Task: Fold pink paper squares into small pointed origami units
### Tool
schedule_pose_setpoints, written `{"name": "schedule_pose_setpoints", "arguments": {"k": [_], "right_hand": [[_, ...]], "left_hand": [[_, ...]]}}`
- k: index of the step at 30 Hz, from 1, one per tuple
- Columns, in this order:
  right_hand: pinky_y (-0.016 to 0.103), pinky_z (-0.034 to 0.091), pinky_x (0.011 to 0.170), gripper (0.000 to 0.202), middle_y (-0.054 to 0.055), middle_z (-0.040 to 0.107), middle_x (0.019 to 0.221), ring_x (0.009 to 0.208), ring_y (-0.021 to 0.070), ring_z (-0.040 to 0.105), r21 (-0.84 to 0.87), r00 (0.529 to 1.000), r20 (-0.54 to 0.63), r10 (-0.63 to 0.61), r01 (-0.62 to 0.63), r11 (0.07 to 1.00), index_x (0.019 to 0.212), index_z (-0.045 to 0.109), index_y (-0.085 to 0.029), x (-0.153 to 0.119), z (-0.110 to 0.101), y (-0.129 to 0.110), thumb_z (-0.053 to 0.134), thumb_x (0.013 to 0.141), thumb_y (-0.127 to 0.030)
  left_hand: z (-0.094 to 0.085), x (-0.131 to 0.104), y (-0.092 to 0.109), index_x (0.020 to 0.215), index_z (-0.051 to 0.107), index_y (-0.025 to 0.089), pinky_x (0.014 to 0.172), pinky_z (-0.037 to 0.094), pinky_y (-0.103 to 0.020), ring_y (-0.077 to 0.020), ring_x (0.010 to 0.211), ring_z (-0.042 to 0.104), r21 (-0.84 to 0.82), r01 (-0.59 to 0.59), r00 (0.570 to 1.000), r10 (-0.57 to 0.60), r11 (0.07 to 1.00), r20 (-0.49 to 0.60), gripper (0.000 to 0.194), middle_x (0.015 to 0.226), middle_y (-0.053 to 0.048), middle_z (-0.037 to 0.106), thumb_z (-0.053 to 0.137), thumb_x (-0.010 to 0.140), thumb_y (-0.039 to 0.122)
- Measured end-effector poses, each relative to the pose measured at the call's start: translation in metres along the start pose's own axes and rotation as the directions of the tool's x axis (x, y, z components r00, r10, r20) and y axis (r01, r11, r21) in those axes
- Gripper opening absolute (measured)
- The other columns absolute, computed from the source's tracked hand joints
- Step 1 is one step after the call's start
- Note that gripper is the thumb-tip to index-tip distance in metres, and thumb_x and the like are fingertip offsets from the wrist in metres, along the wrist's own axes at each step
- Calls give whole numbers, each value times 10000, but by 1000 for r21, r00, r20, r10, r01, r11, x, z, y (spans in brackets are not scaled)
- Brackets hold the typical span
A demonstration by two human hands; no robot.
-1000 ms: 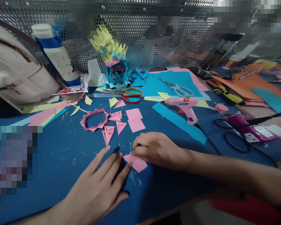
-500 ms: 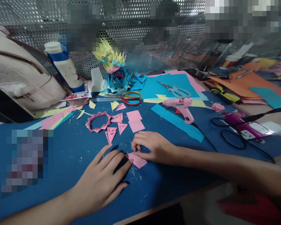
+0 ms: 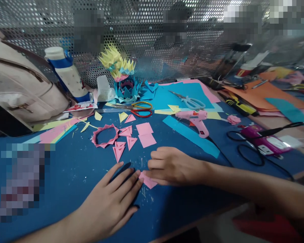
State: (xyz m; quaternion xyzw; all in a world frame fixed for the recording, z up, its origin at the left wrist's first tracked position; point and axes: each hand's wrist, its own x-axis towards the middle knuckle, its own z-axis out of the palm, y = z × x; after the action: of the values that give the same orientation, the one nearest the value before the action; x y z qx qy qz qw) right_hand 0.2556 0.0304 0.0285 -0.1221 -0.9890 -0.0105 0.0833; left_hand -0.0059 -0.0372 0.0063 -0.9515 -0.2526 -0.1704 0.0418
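A small pink paper [image 3: 150,183], its right part folded over or covered by my fingers, lies on the blue table between my hands. My left hand [image 3: 110,199] rests flat with stretched fingers, two fingertips touching the paper's left corner. Curled over the paper from the right, my right hand [image 3: 176,167] has its thumb and fingers closed at its upper edge. Just beyond are folded pink triangles [image 3: 119,151], a ring of joined pink pieces [image 3: 93,139] and two pink paper squares [image 3: 147,140].
A pink glue gun [image 3: 200,125] with a cord lies on a blue paper strip [image 3: 179,128]. Two scissors [image 3: 142,109], a yellow-and-blue paper model [image 3: 128,89], a bottle [image 3: 68,76] and a pale backpack [image 3: 22,87] stand behind. At right is a purple power strip [image 3: 266,140].
My right hand has shifted slightly toward me, its fingers curling tighter over the pink paper, less of which shows. My left hand's fingertips have moved onto the paper's corner.
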Motion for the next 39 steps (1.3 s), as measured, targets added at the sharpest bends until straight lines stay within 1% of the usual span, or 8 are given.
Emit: {"name": "schedule_pose_setpoints", "arguments": {"k": [6, 9, 14, 17, 20, 33, 36, 39], "right_hand": [[370, 332, 717, 198, 17, 639, 907, 822, 178, 483, 67, 990, 129, -64, 56, 996, 914, 621, -206, -11, -15, 9, 458, 1026, -215], [354, 339, 719, 195, 20, 629, 899, 835, 172, 490, 81, 993, 88, -79, 72, 994, 941, 628, -191, -13, -14, 11, 459, 1030, -229], [335, 312, 634, 310, 17, 598, 821, 692, 154, 445, 68, 999, -29, -41, 43, 997, 868, 630, -198, -10, -2, 14, 394, 1056, -270], [306, 349, 659, 343, 21, 617, 831, 733, 149, 494, 145, 997, -74, -22, 32, 989, 923, 656, -208, -9, 5, 16, 368, 1068, -326], [290, 379, 694, 349, 25, 646, 860, 784, 149, 534, 148, 995, -91, -31, 44, 988, 935, 671, -204, -8, 7, 18, 371, 1067, -325], [286, 394, 695, 287, 33, 630, 816, 776, 164, 538, 114, 992, -114, -50, 63, 991, 896, 658, -171, -3, 5, 13, 431, 1036, -275], [273, 393, 704, 247, 27, 635, 849, 795, 158, 541, 181, 995, -100, 0, 19, 983, 907, 646, -171, -2, 8, 12, 462, 1028, -284], [254, 380, 687, 185, 18, 641, 879, 803, 148, 545, 304, 989, -70, 129, -102, 947, 931, 629, -175, 0, 14, 8, 550, 994, -330]], "left_hand": [[-1, 1, 0, 1320, 617, 109, 1249, 108, -438, -250, 1225, 573, -14, -2, 1000, 1, 1000, -22, 438, 1333, -86, 651, 523, 1013, 406], [-1, 2, -2, 1290, 633, 101, 1240, 151, -441, -246, 1202, 588, -59, 2, 999, -4, 998, -38, 400, 1298, -90, 671, 509, 1024, 373], [4, 10, -6, 1129, 685, 132, 1165, 282, -453, -217, 1080, 629, -129, 31, 993, -46, 991, -112, 238, 1116, -58, 732, 503, 1038, 256], [4, 19, -8, 1028, 682, 151, 999, 375, -410, -189, 976, 624, -216, 71, 994, -86, 974, -64, 242, 1016, -43, 712, 450, 1059, 215], [2, 27, -9, 971, 669, 165, 878, 362, -388, -181, 893, 591, -230, 106, 992, -118, 967, -38, 278, 992, -38, 692, 418, 1074, 228], [4, 36, -9, 890, 571, 173, 861, 315, -361, -183, 861, 530, -304, 208, 978, -204, 930, 45, 142, 929, -9, 623, 527, 1021, 208], [5, 38, -11, 900, 542, 180, 861, 321, -346, -172, 851, 529, -342, 276, 961, -259, 898, 98, 105, 907, 15, 591, 602, 984, 202], [7, 38, -14, 944, 537, 187, 853, 324, -335, -173, 883, 539, -374, 337, 941, -303, 864, 149, 138, 939, 19, 584, 670, 947, 221]]}}
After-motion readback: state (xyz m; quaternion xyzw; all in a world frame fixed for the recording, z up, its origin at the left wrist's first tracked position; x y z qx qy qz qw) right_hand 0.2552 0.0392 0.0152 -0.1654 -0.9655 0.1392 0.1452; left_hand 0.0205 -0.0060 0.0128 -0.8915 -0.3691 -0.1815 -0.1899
